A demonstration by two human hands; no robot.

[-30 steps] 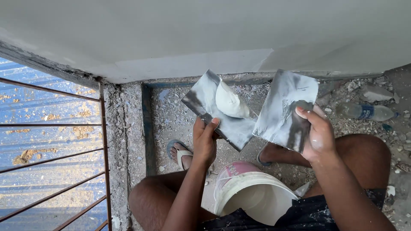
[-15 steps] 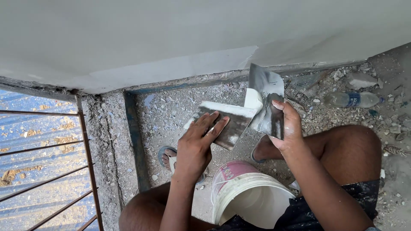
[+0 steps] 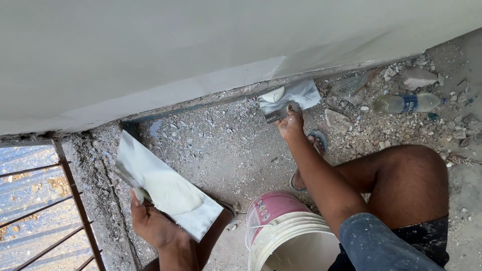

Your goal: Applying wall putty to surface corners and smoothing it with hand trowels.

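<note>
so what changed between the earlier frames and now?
The two blades, held together over the bucket before, have parted. The right hand carried its small trowel out to the foot of the wall, a dab of putty on it. The left hand drew the wide blade back to the left, putty still on it. Both grips, the squat and the bucket are unchanged.

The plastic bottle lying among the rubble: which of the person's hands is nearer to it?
Right. The right hand works by the wall, left of the plastic bottle; the left hand is far across, near the railing.
</note>
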